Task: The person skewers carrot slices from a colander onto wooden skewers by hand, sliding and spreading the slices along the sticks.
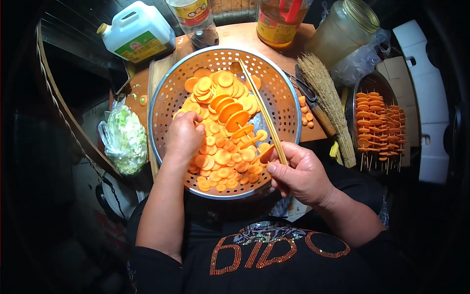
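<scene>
A steel colander (157, 83) full of orange carrot slices (223, 157) stands before me. Over its left side, my left hand (186, 134) has its fingers curled together among the slices; whatever they pinch is hidden. At the right rim, my right hand (301, 171) grips a bundle of plain bamboo skewers (267, 117) that points up and away across the colander. The same hand also holds a skewer threaded with spaced carrot slices (238, 121), lying slantwise above the pile.
Right of the colander lie a straw brush (323, 83) and carrot ends (306, 116). Farther right, finished carrot skewers (379, 125) rest in another colander. A bag of chopped greens (125, 139) sits left. A white jug (137, 34), bottles (195, 22) and a glass jar (345, 32) line the back.
</scene>
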Tool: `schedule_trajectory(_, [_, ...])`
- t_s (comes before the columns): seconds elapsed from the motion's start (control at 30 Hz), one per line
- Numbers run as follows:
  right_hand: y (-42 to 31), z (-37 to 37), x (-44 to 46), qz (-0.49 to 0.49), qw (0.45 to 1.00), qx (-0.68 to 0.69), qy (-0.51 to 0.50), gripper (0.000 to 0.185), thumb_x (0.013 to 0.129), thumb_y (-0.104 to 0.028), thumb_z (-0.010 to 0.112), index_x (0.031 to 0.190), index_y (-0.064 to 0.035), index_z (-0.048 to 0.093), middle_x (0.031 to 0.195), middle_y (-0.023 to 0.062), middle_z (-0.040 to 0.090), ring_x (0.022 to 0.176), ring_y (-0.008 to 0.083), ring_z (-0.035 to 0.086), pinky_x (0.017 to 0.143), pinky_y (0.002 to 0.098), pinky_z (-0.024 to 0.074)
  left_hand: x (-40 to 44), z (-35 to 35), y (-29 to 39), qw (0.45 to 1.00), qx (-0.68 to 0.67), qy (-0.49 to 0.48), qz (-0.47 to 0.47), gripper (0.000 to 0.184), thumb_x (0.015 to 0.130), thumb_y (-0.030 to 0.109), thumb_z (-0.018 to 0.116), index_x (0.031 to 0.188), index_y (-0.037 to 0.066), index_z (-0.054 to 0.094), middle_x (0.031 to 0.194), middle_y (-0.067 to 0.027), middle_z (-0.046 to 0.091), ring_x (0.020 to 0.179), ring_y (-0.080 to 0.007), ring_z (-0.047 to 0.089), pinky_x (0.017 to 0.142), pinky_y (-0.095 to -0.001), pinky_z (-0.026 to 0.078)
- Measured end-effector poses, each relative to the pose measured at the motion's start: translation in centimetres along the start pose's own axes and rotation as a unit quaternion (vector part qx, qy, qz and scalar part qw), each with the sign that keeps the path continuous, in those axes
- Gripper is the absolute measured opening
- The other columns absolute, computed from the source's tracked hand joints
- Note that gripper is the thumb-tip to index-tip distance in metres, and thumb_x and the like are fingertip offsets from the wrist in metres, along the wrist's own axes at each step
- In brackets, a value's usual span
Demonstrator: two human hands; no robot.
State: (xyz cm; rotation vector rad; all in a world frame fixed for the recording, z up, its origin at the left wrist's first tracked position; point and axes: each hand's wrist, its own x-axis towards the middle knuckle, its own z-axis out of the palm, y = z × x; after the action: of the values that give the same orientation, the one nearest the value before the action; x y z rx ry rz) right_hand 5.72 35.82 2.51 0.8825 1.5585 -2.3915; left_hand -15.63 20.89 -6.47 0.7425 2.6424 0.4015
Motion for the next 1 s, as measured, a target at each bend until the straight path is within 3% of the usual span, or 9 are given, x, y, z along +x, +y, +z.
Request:
schedule_trajectory(0.27, [0.2,0.3,0.2,0.001,1.0,-0.017,-0.008,0.009,0.089,-0.012,0.055,0.089,-0.0047,0.051,0.062,-0.0012,0.053,0.044,0.0041,0.046,0.041,0.0178,0.0372,-1.1,0.8,1.5,0.997,0.06,-0.015,0.043,0.034,0.075,0.016,0.067,0.106,0.011,0.057,0.109,-0.0129,0.052,0.094,-0.0304,0.059,0.079,-0.0406,0.049])
schedule_trajectory(0.37, [0.3,0.3,0.2,-0.001,1.0,-0.021,-0.009,0.009,0.089,-0.012,0.055,0.089,-0.0047,0.051,0.061,-0.0013,0.052,0.044,0.0042,0.046,0.041,0.0181,0.0372,-0.9,0.5,1.5,0.998,0.053,0.0,0.04,0.029,0.074,0.012,0.067,0.1,0.009,0.056,0.099,-0.0124,0.057,0.087,-0.0306,0.061,0.077,-0.0398,0.05])
schedule_trajectory(0.43, [0.3,0.2,0.2,0.011,1.0,-0.025,-0.014,0.015,0.089,-0.011,0.056,0.098,-0.0002,0.053,0.064,0.0011,0.054,0.047,0.0051,0.047,0.043,0.0171,0.0382,0.0,0.4,0.7,0.992,-0.11,-0.069,-0.009,0.024,0.074,0.007,0.066,0.093,0.006,0.053,0.081,-0.0099,0.061,0.072,-0.0253,0.063,0.064,-0.0356,0.052])
schedule_trajectory(0.47, [0.2,0.1,0.2,0.011,1.0,-0.024,-0.013,0.015,0.089,-0.011,0.056,0.098,-0.0002,0.053,0.064,0.0011,0.054,0.047,0.0051,0.047,0.043,0.0171,0.0382,0.3,0.1,0.6,0.992,-0.11,-0.07,-0.008,0.024,0.074,0.007,0.066,0.093,0.006,0.053,0.081,-0.0099,0.061,0.072,-0.0253,0.063,0.064,-0.0356,0.052])
schedule_trajectory(0.53, [-0.1,0.1,0.1,0.025,0.999,-0.038,-0.026,0.015,0.089,-0.012,0.056,0.098,-0.0007,0.053,0.064,0.0005,0.054,0.046,0.0048,0.047,0.043,0.017,0.0379,0.6,-1.3,0.9,0.885,-0.441,-0.081,-0.129,0.018,0.077,0.003,0.063,0.091,0.005,0.052,0.07,-0.0058,0.06,0.058,-0.0168,0.061,0.051,-0.0273,0.051])
schedule_trajectory(0.57, [-0.1,0.2,0.0,0.025,0.999,-0.038,-0.026,0.015,0.089,-0.012,0.056,0.098,-0.0007,0.053,0.064,0.0005,0.054,0.046,0.0048,0.047,0.043,0.017,0.0379,0.7,-1.7,0.9,0.885,-0.44,-0.081,-0.129,0.018,0.077,0.003,0.063,0.091,0.005,0.052,0.07,-0.0058,0.06,0.058,-0.0168,0.061,0.051,-0.0273,0.051])
schedule_trajectory(0.63, [-0.2,0.3,0.0,0.034,0.998,-0.042,-0.035,0.016,0.089,-0.013,0.056,0.099,-0.001,0.054,0.064,0.0,0.054,0.046,0.0045,0.047,0.043,0.0169,0.0378,0.9,-2.2,0.6,0.767,-0.629,-0.01,-0.126,0.015,0.08,0.002,0.06,0.092,0.005,0.051,0.073,-0.0051,0.059,0.056,-0.0114,0.059,0.046,-0.0216,0.049])
schedule_trajectory(0.77, [-0.3,0.4,0.0,0.034,0.997,-0.043,-0.049,0.016,0.089,-0.012,0.056,0.1,-0.0009,0.054,0.065,-0.0003,0.054,0.048,0.0042,0.048,0.044,0.017,0.0382,0.8,-2.9,0.3,0.716,-0.685,-0.014,-0.134,0.017,0.083,0.004,0.059,0.099,0.006,0.053,0.079,-0.0046,0.061,0.059,-0.0111,0.059,0.052,-0.0224,0.051])
schedule_trajectory(1.0, [-0.1,0.5,0.0,0.039,0.997,-0.035,-0.063,0.015,0.089,-0.011,0.056,0.1,-0.0005,0.054,0.067,0.0,0.053,0.05,0.0044,0.048,0.044,0.0173,0.0387,0.6,-3.2,-0.1,0.684,-0.716,-0.002,-0.137,0.018,0.082,0.003,0.057,0.099,0.006,0.053,0.08,-0.0032,0.061,0.062,-0.0107,0.059,0.057,-0.0219,0.052])
